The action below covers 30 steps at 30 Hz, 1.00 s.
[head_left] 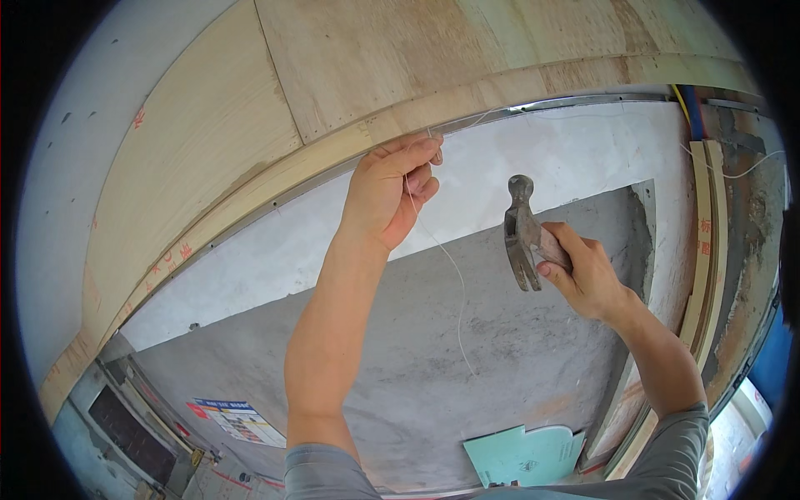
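Up at the long wooden edge strip (pixel 372 127) of the plywood ceiling panel (pixel 467 37), my left hand (pixel 392 187) is closed, its fingertips pinched around the thin white string (pixel 457 283) and possibly a small nail too tiny to confirm. The string hangs down below the hand in a loose curve. Lower and to the right, my right hand (pixel 587 275) grips a steel claw hammer (pixel 521 229) by its handle, head upright and apart from the strip. A metal track (pixel 567 102) with small fixings runs along the strip.
A grey plastered wall (pixel 517 325) with a white upper band lies behind. Timber battens (pixel 698 233) and yellow and blue conduits (pixel 692 112) are at the right. Low down are a teal board (pixel 521 454), a printed poster (pixel 242 421) and a dark opening (pixel 125 429) at left.
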Each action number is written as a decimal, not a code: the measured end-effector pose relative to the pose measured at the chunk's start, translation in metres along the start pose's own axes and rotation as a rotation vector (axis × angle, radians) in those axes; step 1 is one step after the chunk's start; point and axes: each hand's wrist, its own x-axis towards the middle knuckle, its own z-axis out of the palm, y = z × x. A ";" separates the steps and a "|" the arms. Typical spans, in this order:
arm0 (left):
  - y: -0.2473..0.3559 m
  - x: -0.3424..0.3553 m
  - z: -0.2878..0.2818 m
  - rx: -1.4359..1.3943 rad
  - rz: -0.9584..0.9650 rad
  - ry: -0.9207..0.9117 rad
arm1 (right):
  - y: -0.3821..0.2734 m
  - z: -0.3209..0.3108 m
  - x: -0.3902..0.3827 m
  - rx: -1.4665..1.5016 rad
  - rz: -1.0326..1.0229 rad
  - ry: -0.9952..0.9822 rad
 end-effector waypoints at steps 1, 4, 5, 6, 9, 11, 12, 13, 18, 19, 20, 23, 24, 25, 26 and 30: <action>0.000 0.000 0.001 -0.002 0.010 -0.006 | 0.000 0.000 -0.001 0.006 0.017 -0.001; 0.000 0.000 0.001 0.002 0.021 -0.006 | -0.001 -0.001 0.001 0.025 0.054 -0.005; 0.001 -0.001 0.001 0.009 0.024 0.002 | -0.001 -0.001 0.002 0.027 0.054 -0.004; 0.001 -0.001 0.000 0.011 0.024 0.003 | -0.001 0.000 0.002 0.028 0.055 -0.008; 0.000 0.001 0.000 0.003 0.014 -0.003 | 0.001 0.000 0.004 0.011 0.037 -0.006; 0.000 0.000 0.000 -0.002 0.009 -0.002 | 0.001 -0.001 0.005 0.001 0.012 -0.002; 0.001 0.000 0.000 -0.001 0.009 0.000 | -0.001 -0.001 0.006 0.013 -0.005 0.000; 0.002 0.000 0.000 0.002 0.007 -0.003 | -0.002 -0.001 0.007 0.025 -0.021 0.003; -0.001 -0.001 0.003 -0.005 0.019 0.000 | 0.002 0.005 0.021 -0.055 -0.212 0.049; -0.002 0.001 0.003 -0.008 0.020 -0.002 | 0.004 0.006 0.025 -0.085 -0.246 0.042; -0.004 0.002 0.002 -0.011 0.020 -0.003 | 0.006 0.008 0.029 -0.085 -0.243 0.041; 0.000 -0.001 0.007 0.002 0.025 0.010 | 0.008 0.007 0.042 -0.189 -0.278 0.006; 0.004 -0.003 0.010 0.006 0.029 0.009 | 0.008 0.006 0.047 -0.216 -0.396 0.015; 0.004 -0.003 0.010 0.042 0.012 0.013 | 0.010 0.007 0.053 -0.241 -0.510 0.019; 0.003 -0.003 0.010 0.079 -0.004 0.018 | 0.011 0.007 0.058 -0.240 -0.510 0.019; 0.002 0.000 0.004 0.030 -0.013 0.004 | 0.021 0.004 0.077 -0.325 -0.674 0.037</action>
